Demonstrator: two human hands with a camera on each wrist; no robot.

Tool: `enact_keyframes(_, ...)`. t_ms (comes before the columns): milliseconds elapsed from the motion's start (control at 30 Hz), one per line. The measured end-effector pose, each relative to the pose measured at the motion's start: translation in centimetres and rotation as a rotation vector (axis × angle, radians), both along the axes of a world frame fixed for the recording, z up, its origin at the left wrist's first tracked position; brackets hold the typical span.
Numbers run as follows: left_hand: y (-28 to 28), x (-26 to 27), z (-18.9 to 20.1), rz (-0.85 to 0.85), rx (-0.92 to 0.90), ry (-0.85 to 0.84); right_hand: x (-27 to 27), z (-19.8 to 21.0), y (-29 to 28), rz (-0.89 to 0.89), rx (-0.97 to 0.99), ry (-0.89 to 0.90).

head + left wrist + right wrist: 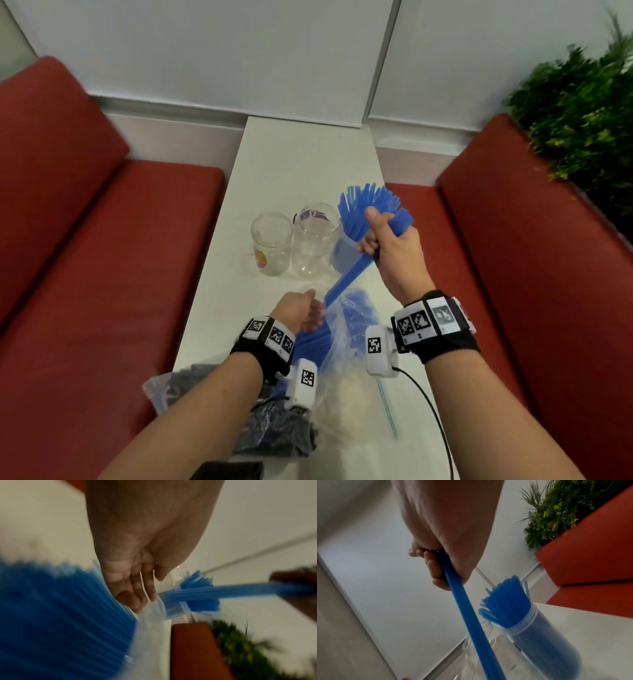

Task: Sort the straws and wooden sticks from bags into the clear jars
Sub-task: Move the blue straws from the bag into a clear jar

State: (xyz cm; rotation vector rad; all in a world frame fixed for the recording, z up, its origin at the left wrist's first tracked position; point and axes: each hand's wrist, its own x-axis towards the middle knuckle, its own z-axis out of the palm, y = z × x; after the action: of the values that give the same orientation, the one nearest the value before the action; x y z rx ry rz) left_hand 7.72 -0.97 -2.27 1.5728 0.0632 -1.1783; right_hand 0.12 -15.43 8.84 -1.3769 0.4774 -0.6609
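My right hand (385, 248) grips a bundle of blue straws (349, 277) above the table; its lower end still sits in the mouth of a clear bag (346, 329). My left hand (301, 310) pinches that bag's mouth, its fingers (142, 595) curled on the plastic (154, 614). More blue straws (60, 615) lie inside the bag. Three clear jars stand in a row: a left one with a sticker (272, 243), a middle one (315, 240), and a right jar (542, 635) packed with fanned blue straws (370, 202). In the right wrist view the gripped bundle (465, 608) slants beside that jar.
A bag of dark straws (274, 428) and a pale bag (346, 404) lie at the table's near end. One loose straw (387, 407) rests to the right, near a black cable (431, 407). Red bench seats (102, 240) flank the narrow white table (301, 164); a plant (582, 113) stands far right.
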Motion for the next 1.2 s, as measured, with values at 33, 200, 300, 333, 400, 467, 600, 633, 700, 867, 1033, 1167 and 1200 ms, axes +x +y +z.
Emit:
enact_keyframes(33, 0.2, 0.3, -0.3, -0.113, 0.095, -0.224, 0.5, 0.4, -1.4, -0.05, -0.024, 0.003)
enact_keyframes(200, 0.4, 0.9, -1.4, -0.725, 0.391, -0.858, 4.0, 3.2, -7.5, -0.183, -0.196, 0.062)
enact_keyframes(300, -0.2, 0.2, -1.9, -0.927, 0.484, -0.943, 6.2, 3.9, -9.3, -0.195, -0.243, 0.06)
enact_keyframes(333, -0.2, -0.1, -2.1, -0.969, 0.527, -0.971, 6.8, 3.7, -9.6, -0.191, -0.25, 0.056)
enact_keyframes(400, -0.3, -0.6, -2.5, -1.043, 0.626, -1.034, 7.7, 2.8, -10.0, -0.172, -0.265, 0.077)
enact_keyframes(467, -0.3, -1.2, -2.9, -1.084, 0.697, -1.133, 8.3, 1.1, -10.0, -0.157, -0.271, 0.121)
enact_keyframes(600, -0.7, -1.4, -3.3, -1.091, 0.728, -1.164, 8.1, -2.9, -9.8, -0.159, -0.247, 0.191)
enact_keyframes(633, -0.8, -1.3, -3.2, -1.095, 0.734, -1.135, 7.9, -3.5, -9.8, -0.173, -0.242, 0.191)
enact_keyframes(700, -1.0, -1.2, -3.4, -1.136, 0.749, -1.071, 8.0, -4.2, -10.0, -0.193, -0.245, 0.177)
enact_keyframes(867, -1.3, -1.1, -3.3, -1.19, 0.782, -1.008, 8.7, -3.0, -11.3, -0.292, -0.354, 0.031)
enact_keyframes(1033, -1.0, -1.2, -2.7, -1.132, 0.777, -1.017, 8.0, -5.0, -10.6, -0.202, -0.887, 0.354)
enact_keyframes(1167, -0.7, -1.4, -2.0, -1.101, 0.776, -1.022, 7.2, -6.1, -10.1, 0.009, -1.143, 0.815)
enact_keyframes(1200, -0.6, -1.4, -1.7, -1.101, 0.778, -1.014, 7.1, -5.9, -10.1, 0.003, -1.15, 0.824)
